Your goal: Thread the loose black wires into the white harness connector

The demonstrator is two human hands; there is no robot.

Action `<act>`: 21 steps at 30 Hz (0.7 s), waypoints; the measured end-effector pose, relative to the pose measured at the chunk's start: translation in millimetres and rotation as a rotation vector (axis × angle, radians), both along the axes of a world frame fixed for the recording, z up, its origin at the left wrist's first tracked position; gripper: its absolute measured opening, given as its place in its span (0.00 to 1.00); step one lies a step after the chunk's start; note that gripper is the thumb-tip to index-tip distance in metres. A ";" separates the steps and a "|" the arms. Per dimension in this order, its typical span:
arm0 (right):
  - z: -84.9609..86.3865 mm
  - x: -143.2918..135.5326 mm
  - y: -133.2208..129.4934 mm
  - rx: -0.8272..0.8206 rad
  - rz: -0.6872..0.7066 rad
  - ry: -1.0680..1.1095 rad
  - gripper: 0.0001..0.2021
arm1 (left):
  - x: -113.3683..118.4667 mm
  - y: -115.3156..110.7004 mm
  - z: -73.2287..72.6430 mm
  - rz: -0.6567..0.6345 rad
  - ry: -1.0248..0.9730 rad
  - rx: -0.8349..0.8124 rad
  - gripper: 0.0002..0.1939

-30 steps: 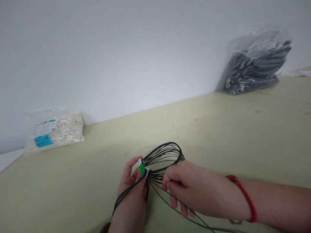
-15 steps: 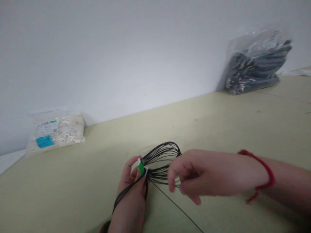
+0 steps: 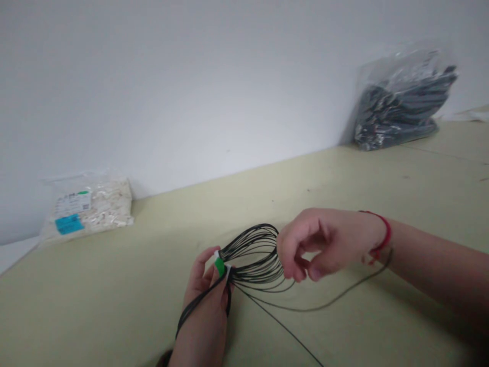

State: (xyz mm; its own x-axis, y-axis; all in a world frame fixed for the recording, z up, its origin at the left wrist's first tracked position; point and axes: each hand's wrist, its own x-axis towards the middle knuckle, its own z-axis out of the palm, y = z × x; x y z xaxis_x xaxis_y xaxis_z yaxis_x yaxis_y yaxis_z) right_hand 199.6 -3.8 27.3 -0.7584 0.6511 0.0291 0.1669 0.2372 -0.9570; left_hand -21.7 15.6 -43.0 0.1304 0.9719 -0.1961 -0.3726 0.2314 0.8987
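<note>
Left hand (image 3: 206, 300) at the near edge, wrist cut off by the frame bottom. It's clenched on the neck of a coil of thin black wire (image 3: 254, 255), thumb and fingers pinching it right at a green-and-white tag (image 3: 219, 265). A doubled black strand runs back over the hand toward the wrist.

The coil's loops fan out to the right of the tag, just above the yellow-green table (image 3: 344, 178), roughly centre-near.

Right hand (image 3: 324, 243) sits just right of the loops, fingers curled, thumb and fingertips pinched together at the coil's right edge. Looks like it's grasping one strand, but blur there means I can't confirm the contact. One loose strand (image 3: 336, 295) sags from the coil, swings right and passes under the wrist by the red string bracelet (image 3: 384, 235). Another strand runs down to the bottom edge, end cut off.

Far left, against the wall: clear plastic bag (image 3: 93, 204) of small off-white pieces, white label and blue label on it; text unreadable, parts too small to identify.

Far right, leaning on the wall: second clear bag (image 3: 403, 99) packed with dark, long items; glare and blur, can't tell what they are.
</note>
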 end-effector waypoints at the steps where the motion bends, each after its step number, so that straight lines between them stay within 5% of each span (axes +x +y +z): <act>1: 1.7 -4.2 -2.5 0.024 0.017 -0.067 0.10 | 0.9 -0.6 1.7 0.007 -0.002 -0.003 0.21; 5: 2.2 -23.4 -14.7 0.130 0.020 -0.388 0.10 | 4.6 -5.1 7.7 0.015 -0.006 -0.006 0.21; 9: -6.6 -41.3 -28.5 0.386 -0.154 -0.709 0.11 | 4.8 -6.9 8.3 0.003 -0.008 0.009 0.20; 12: -12.8 -47.2 -35.4 0.483 -0.202 -0.782 0.14 | 3.5 -5.2 6.0 -0.004 -0.032 0.011 0.21; 17: -27.4 -47.2 -43.2 0.636 -0.036 -0.920 0.12 | 1.2 -5.0 3.5 -0.014 -0.068 0.028 0.21; 21: -44.5 -45.0 -58.9 0.679 -0.261 -0.939 0.12 | 1.9 -6.4 3.8 -0.005 -0.069 0.017 0.20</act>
